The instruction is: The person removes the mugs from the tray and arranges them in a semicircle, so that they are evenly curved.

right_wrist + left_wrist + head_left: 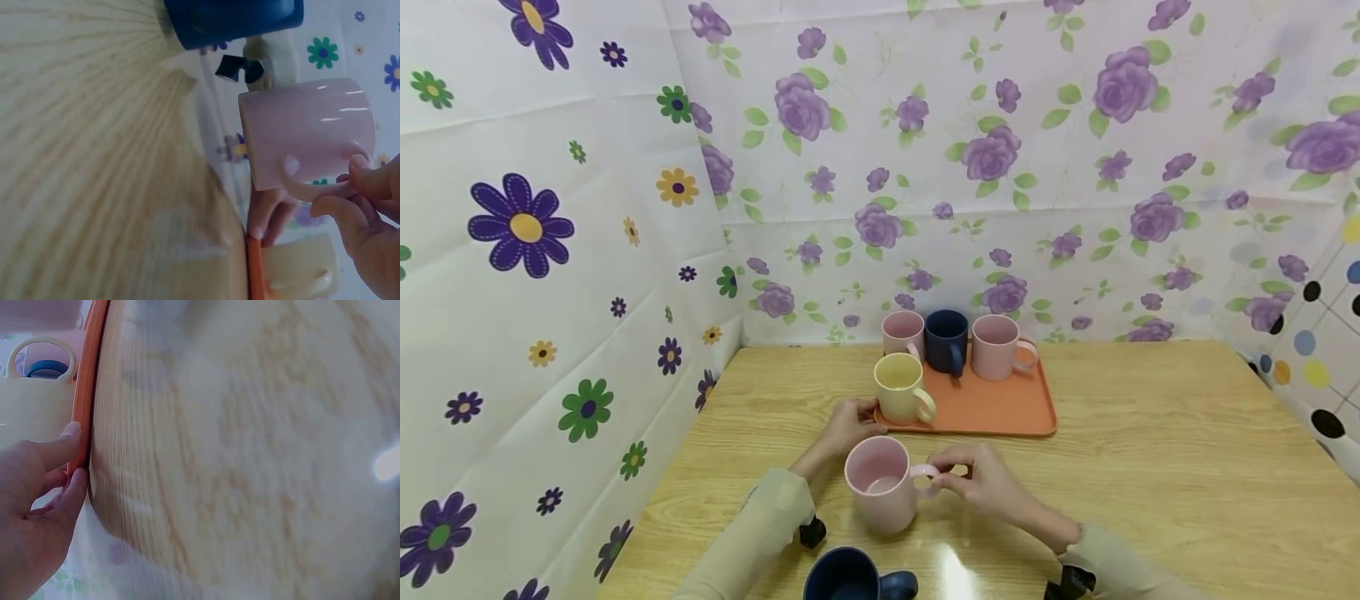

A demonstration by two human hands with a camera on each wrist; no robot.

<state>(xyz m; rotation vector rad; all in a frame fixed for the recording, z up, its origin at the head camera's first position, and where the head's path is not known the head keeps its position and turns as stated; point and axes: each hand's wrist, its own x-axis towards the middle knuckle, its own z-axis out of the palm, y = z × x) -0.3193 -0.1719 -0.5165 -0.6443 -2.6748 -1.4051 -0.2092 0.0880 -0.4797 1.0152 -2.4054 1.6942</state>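
Observation:
My right hand [988, 483] pinches the handle of a pink mug [883, 500] between thumb and fingers. The right wrist view shows this upright mug raised off the table, in front of an orange tray. My left hand [37, 506] grips the near left corner of the orange tray [985, 408], fingers on its rim. Right beside those fingers, a pale yellow mug [898, 387] stands on the tray. Behind it on the tray are a pink mug [902, 331], a navy mug [946, 342] and another pink mug [996, 348].
Another navy mug [850, 575] stands at the near edge of the head view, handle to the right. The wooden table [1150, 442] reaches back to a flowered curtain [925, 167]. More patterned curtains hang at the left and right sides.

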